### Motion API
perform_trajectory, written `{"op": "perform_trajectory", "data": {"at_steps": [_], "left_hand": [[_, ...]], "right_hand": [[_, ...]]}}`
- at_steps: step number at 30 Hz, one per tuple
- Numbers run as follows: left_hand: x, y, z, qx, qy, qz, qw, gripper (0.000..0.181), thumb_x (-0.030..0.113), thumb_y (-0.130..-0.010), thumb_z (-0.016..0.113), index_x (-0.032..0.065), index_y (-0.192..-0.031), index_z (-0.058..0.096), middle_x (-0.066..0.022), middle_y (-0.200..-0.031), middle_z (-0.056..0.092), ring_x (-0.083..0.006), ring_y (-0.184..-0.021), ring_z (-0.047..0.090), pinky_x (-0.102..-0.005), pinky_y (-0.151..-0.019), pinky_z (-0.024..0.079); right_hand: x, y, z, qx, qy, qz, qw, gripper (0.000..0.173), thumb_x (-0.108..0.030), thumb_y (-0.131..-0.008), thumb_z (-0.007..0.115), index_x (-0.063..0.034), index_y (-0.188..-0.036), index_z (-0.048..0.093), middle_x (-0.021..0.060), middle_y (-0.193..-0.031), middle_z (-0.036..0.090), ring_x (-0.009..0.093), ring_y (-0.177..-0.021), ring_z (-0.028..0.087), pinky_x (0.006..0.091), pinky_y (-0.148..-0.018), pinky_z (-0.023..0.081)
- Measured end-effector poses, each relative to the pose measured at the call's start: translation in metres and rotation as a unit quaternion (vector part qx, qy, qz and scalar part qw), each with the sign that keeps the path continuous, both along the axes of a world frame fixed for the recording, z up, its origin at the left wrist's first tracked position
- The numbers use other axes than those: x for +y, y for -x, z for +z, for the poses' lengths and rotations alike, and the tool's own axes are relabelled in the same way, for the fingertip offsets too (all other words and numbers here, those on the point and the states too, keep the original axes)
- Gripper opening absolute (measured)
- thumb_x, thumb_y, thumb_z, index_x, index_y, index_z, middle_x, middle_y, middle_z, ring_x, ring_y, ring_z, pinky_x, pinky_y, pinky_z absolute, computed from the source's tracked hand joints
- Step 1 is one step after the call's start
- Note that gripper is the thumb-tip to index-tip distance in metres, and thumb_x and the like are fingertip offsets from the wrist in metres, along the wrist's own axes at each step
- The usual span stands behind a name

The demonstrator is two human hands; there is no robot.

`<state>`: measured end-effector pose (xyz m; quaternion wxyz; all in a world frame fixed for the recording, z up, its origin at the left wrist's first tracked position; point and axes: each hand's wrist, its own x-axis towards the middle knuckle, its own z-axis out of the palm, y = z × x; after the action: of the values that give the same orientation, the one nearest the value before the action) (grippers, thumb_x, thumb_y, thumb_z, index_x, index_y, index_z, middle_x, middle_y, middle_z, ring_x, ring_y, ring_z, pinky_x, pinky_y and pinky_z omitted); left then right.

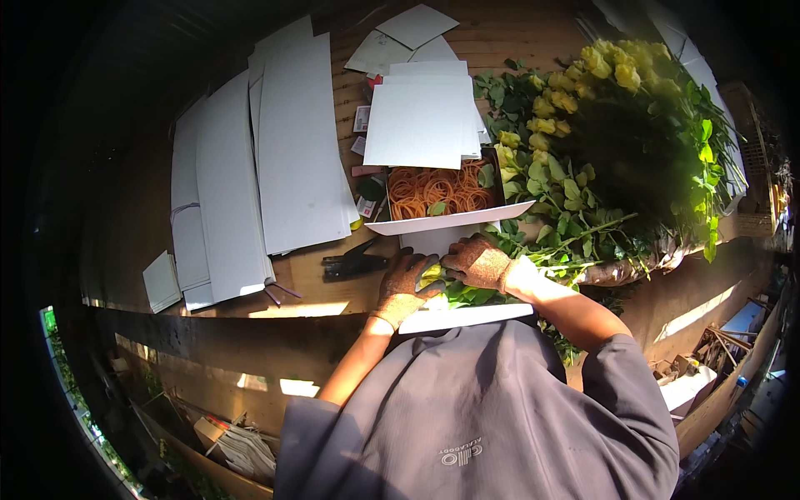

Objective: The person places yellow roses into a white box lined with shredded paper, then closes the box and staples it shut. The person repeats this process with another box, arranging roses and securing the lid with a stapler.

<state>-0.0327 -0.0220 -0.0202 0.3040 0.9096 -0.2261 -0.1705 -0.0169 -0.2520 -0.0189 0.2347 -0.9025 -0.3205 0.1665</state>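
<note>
My left hand (401, 289), in a brown and black work glove, curls its fingers and thumb around a yellow rose (430, 276). Gloved the same way, my right hand (478, 261) has its fingers bent close beside the bloom; what they pinch is hidden. Green leaves (465, 295) lie under and between the hands. Beneath them is a white sheet of card, its near edge (465, 317) raised against my shirt. A black stapler (353, 265) lies just left of my left hand.
Orange rubber bands (437, 190) fill a box ahead, partly covered by stacked white sheets (419, 122). Long white cardboard sheets (306, 144) lie leftward. A heap of yellow roses (550, 115) with leafy stems covers the right side. Bins of scraps (240, 447) stand below the wooden table (300, 290).
</note>
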Motion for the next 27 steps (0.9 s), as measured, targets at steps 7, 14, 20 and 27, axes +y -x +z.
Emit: {"op": "perform_trajectory", "data": {"at_steps": [7,14,20,27], "left_hand": [[0.005,-0.001,0.008,0.036,-0.048,-0.024,0.998,0.060,0.041,-0.078,0.076,0.0186,-0.131,0.060,-0.0127,-0.128,0.055,-0.0357,-0.129,0.045,-0.0471,-0.108,0.041],[-0.002,-0.023,0.007,0.084,-0.011,-0.005,0.996,0.042,0.039,-0.087,0.070,0.0115,-0.119,0.068,-0.0158,-0.135,0.050,-0.0361,-0.126,0.049,-0.0436,-0.106,0.043],[-0.004,-0.018,-0.017,0.038,-0.043,0.028,0.998,0.039,0.043,-0.084,0.069,0.0199,-0.116,0.070,-0.0103,-0.129,0.054,-0.0335,-0.120,0.052,-0.0442,-0.099,0.047],[-0.006,-0.015,-0.013,0.016,-0.033,0.027,0.999,0.034,0.039,-0.082,0.072,0.0215,-0.111,0.071,-0.0085,-0.124,0.057,-0.0307,-0.116,0.055,-0.0428,-0.096,0.049]], "right_hand": [[-0.119,-0.062,0.108,0.250,0.062,-0.093,0.962,0.029,-0.029,-0.088,0.065,-0.0054,-0.103,0.071,0.0186,-0.090,0.071,0.036,-0.085,0.069,0.0438,-0.076,0.054],[-0.130,-0.104,0.005,-0.063,0.277,-0.341,0.896,0.042,-0.021,-0.078,0.066,-0.0115,-0.119,0.061,0.0161,-0.127,0.057,0.035,-0.124,0.050,0.0568,-0.101,0.041],[-0.164,-0.078,0.050,-0.055,-0.041,-0.378,0.923,0.041,-0.009,-0.078,0.065,-0.0064,-0.119,0.062,0.0139,-0.123,0.059,0.032,-0.115,0.057,0.0431,-0.101,0.044],[-0.156,-0.012,0.174,0.042,-0.335,-0.311,0.889,0.025,0.005,-0.080,0.063,0.0010,-0.104,0.064,0.0116,-0.108,0.060,0.024,-0.106,0.057,0.0322,-0.095,0.045]]}}
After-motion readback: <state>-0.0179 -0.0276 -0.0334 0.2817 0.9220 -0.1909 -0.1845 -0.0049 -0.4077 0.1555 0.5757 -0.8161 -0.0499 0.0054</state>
